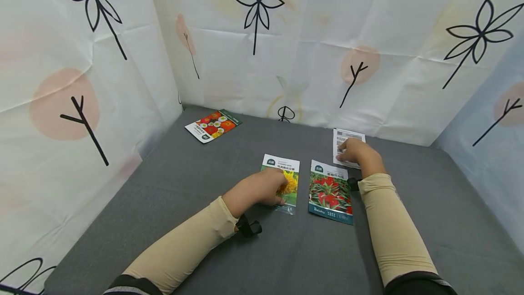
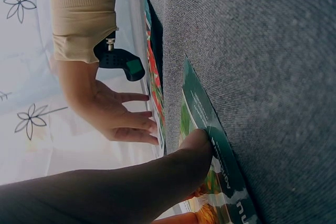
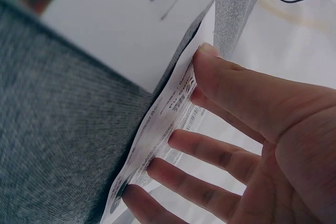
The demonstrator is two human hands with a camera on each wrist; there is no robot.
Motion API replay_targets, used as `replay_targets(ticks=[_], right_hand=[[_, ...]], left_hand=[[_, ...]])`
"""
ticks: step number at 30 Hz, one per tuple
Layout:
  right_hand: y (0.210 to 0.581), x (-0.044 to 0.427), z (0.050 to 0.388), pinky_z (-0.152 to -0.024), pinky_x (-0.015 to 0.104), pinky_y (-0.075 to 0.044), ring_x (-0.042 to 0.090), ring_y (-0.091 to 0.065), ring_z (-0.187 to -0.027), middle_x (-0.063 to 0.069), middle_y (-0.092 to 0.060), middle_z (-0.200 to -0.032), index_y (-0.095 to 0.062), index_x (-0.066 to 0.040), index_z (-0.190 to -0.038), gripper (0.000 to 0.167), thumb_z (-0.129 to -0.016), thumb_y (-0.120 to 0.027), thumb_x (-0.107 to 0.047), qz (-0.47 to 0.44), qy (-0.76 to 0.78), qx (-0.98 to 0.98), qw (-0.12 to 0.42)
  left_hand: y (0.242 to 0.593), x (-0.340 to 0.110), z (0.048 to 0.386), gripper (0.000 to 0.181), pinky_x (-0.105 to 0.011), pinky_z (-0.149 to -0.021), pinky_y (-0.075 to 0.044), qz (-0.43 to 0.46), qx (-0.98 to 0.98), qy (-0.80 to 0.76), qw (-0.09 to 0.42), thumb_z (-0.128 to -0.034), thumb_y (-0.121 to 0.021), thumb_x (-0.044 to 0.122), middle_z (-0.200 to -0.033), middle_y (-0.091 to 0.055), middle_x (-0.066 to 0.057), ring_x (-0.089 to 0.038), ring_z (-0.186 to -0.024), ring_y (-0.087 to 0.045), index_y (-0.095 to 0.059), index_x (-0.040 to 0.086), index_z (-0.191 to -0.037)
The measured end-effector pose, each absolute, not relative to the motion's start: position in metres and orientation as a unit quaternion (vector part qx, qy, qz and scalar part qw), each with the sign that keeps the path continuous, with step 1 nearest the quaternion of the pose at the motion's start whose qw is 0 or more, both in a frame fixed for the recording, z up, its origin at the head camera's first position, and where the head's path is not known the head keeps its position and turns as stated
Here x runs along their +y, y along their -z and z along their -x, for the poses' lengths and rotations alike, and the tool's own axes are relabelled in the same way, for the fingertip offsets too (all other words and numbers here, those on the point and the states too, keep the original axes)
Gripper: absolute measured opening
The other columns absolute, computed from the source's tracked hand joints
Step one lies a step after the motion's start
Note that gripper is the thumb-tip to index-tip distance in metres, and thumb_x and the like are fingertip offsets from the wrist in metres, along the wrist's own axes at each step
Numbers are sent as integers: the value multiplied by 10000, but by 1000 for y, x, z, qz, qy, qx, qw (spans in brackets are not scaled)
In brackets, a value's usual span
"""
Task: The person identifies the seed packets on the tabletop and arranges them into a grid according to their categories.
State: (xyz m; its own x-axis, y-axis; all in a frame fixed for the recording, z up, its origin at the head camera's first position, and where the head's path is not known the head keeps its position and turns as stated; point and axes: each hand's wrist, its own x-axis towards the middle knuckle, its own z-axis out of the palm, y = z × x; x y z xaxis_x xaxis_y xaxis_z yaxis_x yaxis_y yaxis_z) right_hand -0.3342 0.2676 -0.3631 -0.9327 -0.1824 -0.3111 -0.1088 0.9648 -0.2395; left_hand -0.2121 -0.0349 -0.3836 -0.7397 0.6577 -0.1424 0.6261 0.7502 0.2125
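Clock: centred on the sunflower packet in the head view, 12 at the far wall.
Sunflower packet (image 1: 291, 183): at the hub, face up on the grey table (image 1: 262, 258); green logo, Chinese title, small English line that probably reads "FLOWERS SEED", too soft to swear to. Left wrist view picks up "AGRI" plus more letters on its dark green band.
Red-bloom packet (image 1: 330, 193): 3 o'clock, just beside; "Beishu" on the blue-green bottom band, Chinese title on white up top. Right wrist view reads "Hua" there.
Text-side packet (image 1: 343, 135): 2 o'clock, near the backdrop (image 1: 307, 22); white, printed lines, barcode in right wrist view.
Red-and-white flower packet (image 1: 214, 124): 10 o'clock, well apart, turned askew; green logo on its white end, title too small to read.
Left hand (image 1: 262, 186): over the sunflower packet, forearm in from 8 o'clock, beige sleeve; thumb and a finger apart, both touching the printed face; other fingers hidden, can't tell their curl.
Right hand (image 1: 362, 153): at the text-side packet, forearm in from 5 o'clock; fingers spread wide, tips on the print, thumb at the packet's edge.
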Motion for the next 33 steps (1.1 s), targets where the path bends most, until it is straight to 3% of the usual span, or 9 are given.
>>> replay_targets(ticks=[33], right_hand=[[357, 251, 330, -1160, 617, -429, 521, -482, -1427, 345, -500, -1532, -545, 84, -1483, 531, -1043, -659, -190, 92, 97, 976, 173]], left_hand=[[384, -33, 212, 280, -297, -702, -466, -345, 930, -69, 103, -943, -831, 359, -882, -635, 1, -118, -771, -511, -765, 116, -1068]])
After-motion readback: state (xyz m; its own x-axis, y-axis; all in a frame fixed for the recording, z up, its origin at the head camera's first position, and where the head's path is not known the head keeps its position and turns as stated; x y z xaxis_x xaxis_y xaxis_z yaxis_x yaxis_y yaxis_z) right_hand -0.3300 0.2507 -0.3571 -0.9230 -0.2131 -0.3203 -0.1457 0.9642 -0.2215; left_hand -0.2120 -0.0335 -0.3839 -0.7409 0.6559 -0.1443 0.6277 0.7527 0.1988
